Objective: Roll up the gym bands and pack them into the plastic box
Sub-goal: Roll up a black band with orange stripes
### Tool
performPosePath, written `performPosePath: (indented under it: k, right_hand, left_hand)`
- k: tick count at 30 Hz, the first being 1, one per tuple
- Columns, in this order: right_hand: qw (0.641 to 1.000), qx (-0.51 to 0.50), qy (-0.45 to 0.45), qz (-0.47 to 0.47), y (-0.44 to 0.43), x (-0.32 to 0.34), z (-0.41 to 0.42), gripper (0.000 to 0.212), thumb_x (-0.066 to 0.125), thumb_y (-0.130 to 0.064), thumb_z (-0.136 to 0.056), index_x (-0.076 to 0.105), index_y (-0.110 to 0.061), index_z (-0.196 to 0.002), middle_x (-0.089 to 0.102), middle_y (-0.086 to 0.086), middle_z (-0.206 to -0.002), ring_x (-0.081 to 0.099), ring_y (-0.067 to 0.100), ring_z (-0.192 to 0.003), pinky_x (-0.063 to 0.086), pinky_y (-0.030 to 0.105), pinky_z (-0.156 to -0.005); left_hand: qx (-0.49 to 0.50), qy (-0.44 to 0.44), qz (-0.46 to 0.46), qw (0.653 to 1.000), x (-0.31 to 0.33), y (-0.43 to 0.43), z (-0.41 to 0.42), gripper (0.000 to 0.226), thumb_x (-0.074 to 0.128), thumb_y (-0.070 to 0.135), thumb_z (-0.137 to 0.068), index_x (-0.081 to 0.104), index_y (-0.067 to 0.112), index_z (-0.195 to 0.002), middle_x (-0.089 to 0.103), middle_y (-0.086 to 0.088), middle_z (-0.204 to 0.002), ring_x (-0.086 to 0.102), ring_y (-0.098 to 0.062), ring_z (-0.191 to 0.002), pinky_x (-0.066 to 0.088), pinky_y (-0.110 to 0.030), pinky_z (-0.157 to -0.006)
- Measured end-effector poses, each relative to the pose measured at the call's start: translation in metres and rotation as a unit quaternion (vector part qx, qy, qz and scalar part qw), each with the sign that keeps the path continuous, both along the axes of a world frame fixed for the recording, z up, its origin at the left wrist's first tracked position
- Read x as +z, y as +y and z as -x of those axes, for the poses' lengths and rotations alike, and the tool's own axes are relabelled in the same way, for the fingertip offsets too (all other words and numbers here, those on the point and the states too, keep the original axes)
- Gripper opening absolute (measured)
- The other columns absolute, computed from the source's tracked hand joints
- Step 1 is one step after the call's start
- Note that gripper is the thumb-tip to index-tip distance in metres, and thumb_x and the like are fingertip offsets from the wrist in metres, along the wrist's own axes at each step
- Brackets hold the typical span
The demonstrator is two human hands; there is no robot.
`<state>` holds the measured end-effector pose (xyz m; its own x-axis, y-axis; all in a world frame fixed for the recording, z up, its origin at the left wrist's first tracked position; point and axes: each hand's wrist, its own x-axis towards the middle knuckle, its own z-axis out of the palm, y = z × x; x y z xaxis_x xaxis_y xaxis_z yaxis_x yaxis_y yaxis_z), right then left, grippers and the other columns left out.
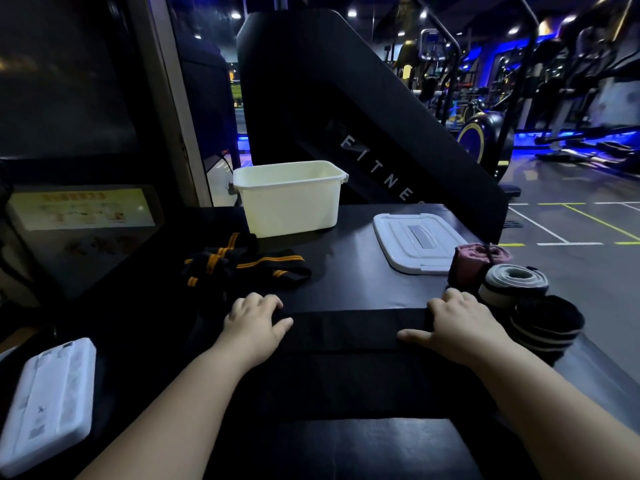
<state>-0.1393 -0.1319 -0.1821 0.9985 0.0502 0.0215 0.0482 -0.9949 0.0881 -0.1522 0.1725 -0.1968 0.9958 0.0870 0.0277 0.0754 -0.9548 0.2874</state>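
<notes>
Worktop (346,271), far left: what lay there?

A flat white case (48,400) lay near the left edge. Further in was a loose heap of black bands with orange stripes (242,268), not rolled.

And the left hand?

The left hand (254,327) sat just in front of that heap. Its fingers were curled over the far edge of a wide black band (346,332), with the thumb stretched along the near side of the fold, gripping it.

Which way did that band run?

Its folded edge ran side to side across the worktop, from one hand to the other. The flat remainder spread toward the person. In the dim light I could not tell how many turns the fold held.

Where was the plastic box?

The plastic box (291,199) stood upright and open-topped at the back of the worktop, behind the heap and well apart from the black band. Its lid (415,242) lay flat to the right of it.

And the right hand?

The right hand (460,327) gripped the band's right end the same way, fingers over the fold and thumb pointing left along it. Just beside it, three rolled bands stood on end at the right edge, touching one another: a maroon roll (474,261), a grey roll (512,284) and a black striped roll (547,327).
</notes>
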Motion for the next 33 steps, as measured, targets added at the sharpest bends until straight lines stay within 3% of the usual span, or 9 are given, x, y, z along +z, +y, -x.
performPosePath:
  k: [5, 8, 12, 14, 16, 19, 25, 33]
  right_hand:
    - [0.998, 0.003, -0.056, -0.031, -0.001, 0.002, 0.0, 0.085, 0.049, -0.088, -0.064, 0.043, -0.016, -0.109, 0.05, 0.006, -0.116, 0.049, 0.028, -0.115, 0.039, 0.036, -0.094]
    - [0.993, 0.041, -0.106, -0.021, 0.002, 0.009, -0.001, 0.067, 0.053, -0.079, -0.073, 0.033, -0.019, -0.094, 0.061, 0.005, -0.109, 0.057, 0.028, -0.108, 0.037, 0.038, -0.085]
    - [0.982, 0.088, -0.165, -0.027, 0.008, 0.021, -0.002, 0.05, 0.052, -0.065, -0.087, 0.032, -0.019, -0.09, 0.069, 0.006, -0.097, 0.061, 0.031, -0.098, 0.032, 0.037, -0.074]
    - [0.976, 0.101, -0.187, -0.033, 0.009, 0.026, -0.002, 0.045, 0.049, -0.063, -0.089, 0.034, -0.02, -0.087, 0.07, 0.005, -0.094, 0.063, 0.031, -0.095, 0.028, 0.035, -0.068]
    - [0.974, 0.104, -0.197, -0.036, 0.009, 0.031, -0.002, 0.042, 0.046, -0.062, -0.091, 0.036, -0.022, -0.085, 0.07, 0.005, -0.093, 0.063, 0.031, -0.093, 0.028, 0.035, -0.066]
    - [0.976, 0.087, -0.189, -0.059, 0.01, 0.04, 0.001, 0.039, 0.044, -0.061, -0.093, 0.039, -0.022, -0.085, 0.069, 0.006, -0.092, 0.062, 0.033, -0.091, 0.03, 0.035, -0.064]
    - [0.978, 0.057, -0.138, -0.146, 0.006, 0.049, 0.006, 0.039, 0.047, -0.063, -0.09, 0.047, -0.025, -0.082, 0.051, -0.005, -0.075, 0.052, 0.024, -0.079, 0.035, 0.032, -0.063]
    - [0.985, 0.109, -0.029, -0.129, 0.007, 0.03, 0.028, 0.036, 0.05, -0.063, -0.088, 0.05, -0.028, -0.08, 0.054, -0.006, -0.081, 0.05, 0.018, -0.078, 0.036, 0.029, -0.065]
  left_hand:
    - [-0.024, -0.034, 0.026, 0.999, -0.001, 0.003, -0.004, 0.019, 0.053, 0.044, -0.095, 0.049, 0.026, -0.1, 0.046, 0.009, -0.11, 0.04, -0.019, -0.118, 0.03, -0.035, -0.099]
    - [-0.049, -0.068, 0.093, 0.992, 0.001, 0.003, 0.001, 0.014, 0.055, 0.035, -0.095, 0.047, 0.023, -0.094, 0.049, 0.01, -0.089, 0.048, -0.018, -0.095, 0.037, -0.032, -0.083]
    - [-0.066, -0.089, 0.112, 0.988, 0.008, 0.006, 0.004, 0.012, 0.055, 0.033, -0.095, 0.044, 0.028, -0.092, 0.055, 0.004, -0.081, 0.053, -0.019, -0.074, 0.039, -0.032, -0.061]
    - [-0.076, -0.083, 0.116, 0.987, 0.014, 0.01, 0.004, 0.011, 0.054, 0.033, -0.096, 0.044, 0.029, -0.093, 0.057, 0.002, -0.08, 0.056, -0.02, -0.074, 0.045, -0.035, -0.065]
    - [-0.079, -0.079, 0.116, 0.987, 0.022, 0.014, 0.004, 0.008, 0.053, 0.033, -0.097, 0.046, 0.03, -0.096, 0.06, 0.003, -0.091, 0.058, -0.019, -0.085, 0.05, -0.039, -0.076]
    - [-0.083, -0.094, 0.129, 0.984, 0.036, 0.019, 0.003, 0.005, 0.053, 0.031, -0.098, 0.051, 0.03, -0.102, 0.058, 0.006, -0.104, 0.053, -0.016, -0.101, 0.046, -0.036, -0.086]
    - [-0.081, -0.085, 0.095, 0.989, 0.064, 0.026, 0.011, 0.008, 0.054, 0.04, -0.096, 0.06, 0.035, -0.093, 0.064, 0.009, -0.094, 0.057, -0.013, -0.094, 0.051, -0.039, -0.082]
    - [-0.078, 0.025, 0.013, 0.997, 0.04, 0.029, 0.039, 0.014, 0.056, 0.045, -0.093, 0.059, 0.035, -0.083, 0.063, 0.011, -0.087, 0.059, -0.006, -0.083, 0.052, -0.031, -0.077]
